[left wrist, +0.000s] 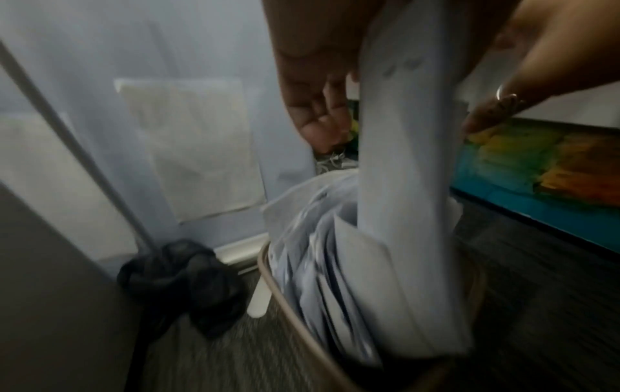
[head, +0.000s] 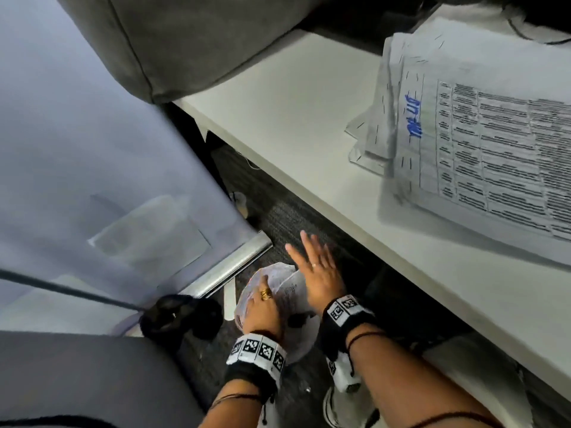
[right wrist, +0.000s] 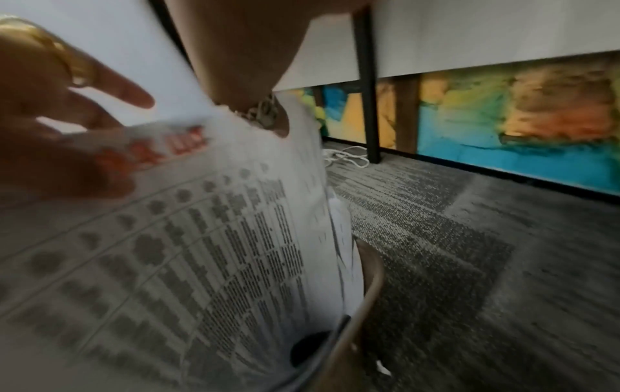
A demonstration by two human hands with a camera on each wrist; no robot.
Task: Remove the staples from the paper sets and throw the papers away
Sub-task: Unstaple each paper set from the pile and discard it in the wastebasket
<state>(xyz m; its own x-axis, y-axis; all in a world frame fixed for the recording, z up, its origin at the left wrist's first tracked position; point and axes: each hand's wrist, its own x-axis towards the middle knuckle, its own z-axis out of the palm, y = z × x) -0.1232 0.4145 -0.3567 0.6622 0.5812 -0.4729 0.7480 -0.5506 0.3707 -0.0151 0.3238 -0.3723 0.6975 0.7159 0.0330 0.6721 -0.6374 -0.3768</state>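
Note:
A waste bin [left wrist: 268, 275] with a tan rim stands on the carpet under the table edge, stuffed with white printed papers [head: 287, 288]. My left hand [head: 261, 296], with a gold ring, lies on the papers' left side, fingers loosely spread. My right hand [head: 312, 264] hovers at their right side, fingers straight and spread. In the left wrist view an upright sheet [left wrist: 402, 185] stands between the two hands. The right wrist view shows its printed table [right wrist: 167, 265] going into the bin [right wrist: 370, 286]. A stack of stapled paper sets [head: 479, 134] lies on the white table [head: 293, 118].
A grey chair [head: 77, 381] is at lower left and a grey cushion [head: 185, 41] at the top. A black cloth bundle [head: 179, 316] and a white stick [head: 230, 301] lie left of the bin. A black table leg [right wrist: 367, 106], a white cable [right wrist: 345, 157] and a colourful panel [right wrist: 503, 119] are beyond.

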